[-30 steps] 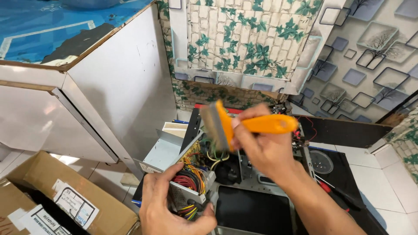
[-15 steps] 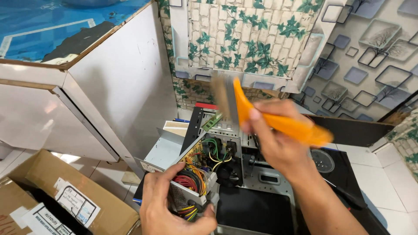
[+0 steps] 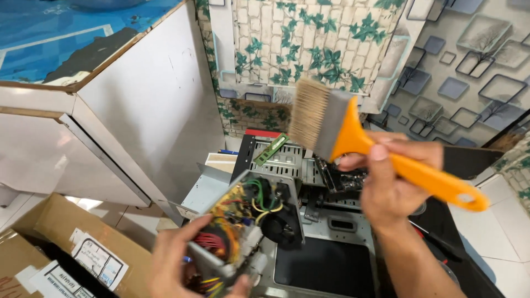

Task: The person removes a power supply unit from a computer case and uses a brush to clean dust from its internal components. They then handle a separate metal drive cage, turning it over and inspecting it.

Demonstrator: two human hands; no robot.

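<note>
Overhead, a light, stiff paintbrush [image 3: 342,124] is pinched by its orange handle in the right hand [image 3: 395,185], grip pressed together, above an opened computer case [image 3: 326,232]. An exposed power supply [image 3: 243,226], fragile-looking with loose wires, is clasped at its metal edges by the left hand [image 3: 176,265]; a cardboard box [image 3: 61,248] lies beside.

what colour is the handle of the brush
Bright orange, below a grey metal band and pale tan bristles; the brush shows best in the head view, held in the right hand.

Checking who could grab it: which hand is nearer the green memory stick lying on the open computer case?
Right. The right hand, holding the orange-handled brush, is beside the memory stick; the left hand is lower, gripping the opened power supply.
</note>
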